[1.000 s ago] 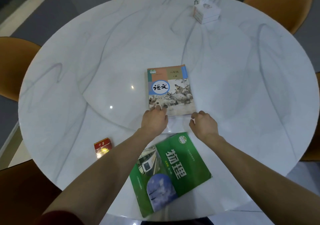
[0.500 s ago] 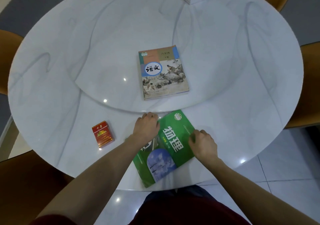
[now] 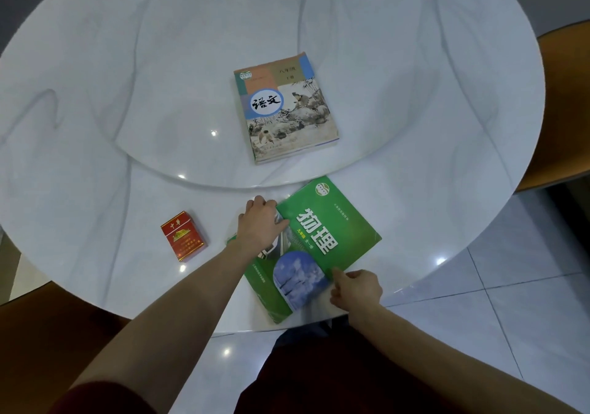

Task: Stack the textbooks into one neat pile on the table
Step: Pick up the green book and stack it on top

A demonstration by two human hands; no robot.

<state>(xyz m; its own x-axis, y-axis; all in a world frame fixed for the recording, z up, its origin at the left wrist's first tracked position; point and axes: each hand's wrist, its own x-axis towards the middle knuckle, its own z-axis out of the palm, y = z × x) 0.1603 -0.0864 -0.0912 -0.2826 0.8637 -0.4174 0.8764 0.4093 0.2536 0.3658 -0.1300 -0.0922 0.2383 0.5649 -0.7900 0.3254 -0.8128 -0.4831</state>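
Observation:
A green textbook (image 3: 322, 234) lies tilted near the front edge of the round white marble table (image 3: 127, 94). My left hand (image 3: 260, 222) grips its upper left edge, thumb on the cover. My right hand (image 3: 357, 289) holds its lower right edge near the table rim. Further in, on the raised centre disc, a beige and blue textbook (image 3: 287, 110) lies flat on top of a thin pile of books, apart from both hands.
A red cigarette pack (image 3: 183, 236) lies left of my left hand. Orange chairs (image 3: 562, 110) stand around the table. The tiled floor (image 3: 510, 302) shows at the lower right, and my lap is below the table edge.
Both hands left the beige textbook, moved back to the green textbook and took hold of its edges. My right hand has slid down toward its lower edge. The camera view has tilted downward.

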